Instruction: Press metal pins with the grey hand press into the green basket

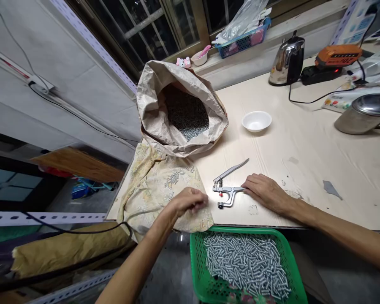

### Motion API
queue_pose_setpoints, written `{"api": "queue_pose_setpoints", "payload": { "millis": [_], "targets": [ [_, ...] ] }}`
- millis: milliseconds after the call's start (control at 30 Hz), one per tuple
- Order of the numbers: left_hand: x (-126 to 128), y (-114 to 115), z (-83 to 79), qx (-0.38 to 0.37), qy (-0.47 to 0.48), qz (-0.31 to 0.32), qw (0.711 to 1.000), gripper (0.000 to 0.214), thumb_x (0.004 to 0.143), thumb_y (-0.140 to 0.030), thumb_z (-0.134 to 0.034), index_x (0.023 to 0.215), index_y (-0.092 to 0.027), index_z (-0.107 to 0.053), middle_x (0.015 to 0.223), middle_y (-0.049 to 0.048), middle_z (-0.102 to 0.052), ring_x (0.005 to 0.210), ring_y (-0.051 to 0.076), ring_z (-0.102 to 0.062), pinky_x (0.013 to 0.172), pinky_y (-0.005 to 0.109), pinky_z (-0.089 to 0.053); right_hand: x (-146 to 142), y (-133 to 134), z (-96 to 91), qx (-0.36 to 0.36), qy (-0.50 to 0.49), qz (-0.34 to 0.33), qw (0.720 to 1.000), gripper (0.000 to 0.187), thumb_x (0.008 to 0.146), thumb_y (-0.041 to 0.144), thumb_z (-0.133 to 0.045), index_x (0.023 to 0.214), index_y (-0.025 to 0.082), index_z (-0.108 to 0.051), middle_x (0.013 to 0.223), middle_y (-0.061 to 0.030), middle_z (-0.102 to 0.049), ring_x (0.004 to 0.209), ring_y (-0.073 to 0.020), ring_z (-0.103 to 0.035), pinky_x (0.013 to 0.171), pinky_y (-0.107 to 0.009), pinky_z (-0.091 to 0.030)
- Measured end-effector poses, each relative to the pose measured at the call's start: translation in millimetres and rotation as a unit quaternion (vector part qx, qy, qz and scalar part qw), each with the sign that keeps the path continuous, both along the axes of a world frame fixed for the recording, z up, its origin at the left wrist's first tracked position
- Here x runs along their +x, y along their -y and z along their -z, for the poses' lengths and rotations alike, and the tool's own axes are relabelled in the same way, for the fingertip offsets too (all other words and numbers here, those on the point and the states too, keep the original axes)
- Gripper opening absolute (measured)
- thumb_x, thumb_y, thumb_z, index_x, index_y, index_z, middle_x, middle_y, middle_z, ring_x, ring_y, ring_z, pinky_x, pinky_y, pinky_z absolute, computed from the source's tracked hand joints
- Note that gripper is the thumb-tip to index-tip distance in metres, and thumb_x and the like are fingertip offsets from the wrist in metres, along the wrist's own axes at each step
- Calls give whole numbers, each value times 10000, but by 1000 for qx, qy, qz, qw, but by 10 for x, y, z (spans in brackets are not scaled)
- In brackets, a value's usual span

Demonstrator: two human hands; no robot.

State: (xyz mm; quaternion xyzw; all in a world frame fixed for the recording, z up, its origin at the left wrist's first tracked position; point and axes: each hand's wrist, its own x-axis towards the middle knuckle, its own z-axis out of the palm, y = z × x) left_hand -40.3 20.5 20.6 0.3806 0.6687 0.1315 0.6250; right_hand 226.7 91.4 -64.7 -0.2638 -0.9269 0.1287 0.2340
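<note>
At the left end of the desk (299, 160) I have a patterned cloth (145, 188) spread out, crumpled at its left side, with a scatter of small silver bits (174, 179) on it; just behind it stands the sack (152, 103), its mouth rolled open towards me, more bits inside; my left hand (190, 200) is over the right part of the cloth, fingers curled in, though I cannot tell whether they pinch anything; the green basket (197, 266) sits below the desk's front edge, heaped with the same kind of bits; above it, on the desk between my two hands, are the pliers (233, 194), their upper lever raised and jaws apart, pointing left; my right hand (262, 190) is closed round the end of their lower handle; a white bowl (256, 121) stands behind that hand, well apart from the pliers; farther right are a kettle (286, 63), an orange battery (338, 55) on a black charger (321, 74), and a lidded metal pot (357, 118).
</note>
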Motion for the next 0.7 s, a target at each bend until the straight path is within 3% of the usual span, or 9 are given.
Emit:
{"api": "queue_pose_setpoints", "payload": {
  "millis": [67, 133, 200, 267, 333, 433, 533, 700],
  "targets": [
    [35, 223, -88, 32, -38, 99, 994, 206, 702, -350, -650, 644, -153, -668, 516, -20, -576, 447, 88, -456, 465, 218, -321, 7, 3, 8, -6, 2, -2, 1000, 247, 1000, 271, -396, 896, 171, -597, 824, -59, -601, 776, -181, -531, 684, -317, -375],
    [30, 398, -141, 95, -146, 177, 969, 172, 742, -323, -656, 729, -166, -727, 652, 14, -669, 588, 122, -567, 562, 227, -382, 5, 10, 18, -6, 2, -3, 1000, 233, 997, 265, -404, 904, 172, -596, 830, -57, -599, 782, -183, -532, 686, -319, -378],
    [-82, 459, -148, 155, -337, 179, 911, 200, 826, -297, -594, 786, -174, -746, 786, 50, -707, 722, 158, -622, 643, 243, -401, 0, 18, 30, -3, 1, -4, 1000, 229, 996, 259, -404, 907, 172, -596, 829, -55, -596, 780, -182, -529, 688, -321, -377],
    [-292, 419, -107, 169, -521, 137, 825, 276, 904, -281, -498, 863, -167, -746, 903, 89, -705, 816, 190, -641, 683, 263, -401, -3, 21, 42, 0, -1, -4, 1000, 231, 998, 255, -400, 907, 172, -596, 826, -53, -592, 774, -180, -524, 689, -322, -375],
    [-521, 341, -27, 142, -608, 125, 771, 300, 934, -276, -462, 925, -159, -738, 977, 105, -691, 880, 208, -644, 698, 271, -396, -5, 20, 53, 4, -3, -4, 1000, 232, 999, 256, -399, 905, 174, -595, 827, -51, -591, 772, -178, -520, 688, -323, -371],
    [-742, 267, 114, 119, -632, 135, 754, 317, 955, -286, -432, 975, -165, -725, 1011, 95, -681, 909, 206, -643, 705, 270, -389, -10, 16, 55, 13, -4, -4, 1000, 231, 997, 256, -401, 892, 178, -592, 825, -50, -591, 772, -179, -516, 685, -322, -366],
    [-800, 264, 210, 130, -638, 121, 750, 342, 972, -291, -389, 1016, -171, -706, 1016, 87, -676, 909, 199, -642, 703, 266, -386, -21, 15, 40, 29, -1, -1, 1000, 236, 993, 249, -401, 862, 176, -583, 804, -49, -586, 752, -177, -513, 677, -321, -361],
    [-823, 236, 199, 131, -634, 130, 751, 314, 947, -266, -401, 960, -172, -701, 1016, 86, -669, 874, 198, -644, 667, 259, -388, -38, 16, 31, 54, 15, 5, 998, 232, 986, 231, -411, 827, 179, -572, 789, -44, -584, 730, -173, -499, 669, -317, -335]
  ]
}}
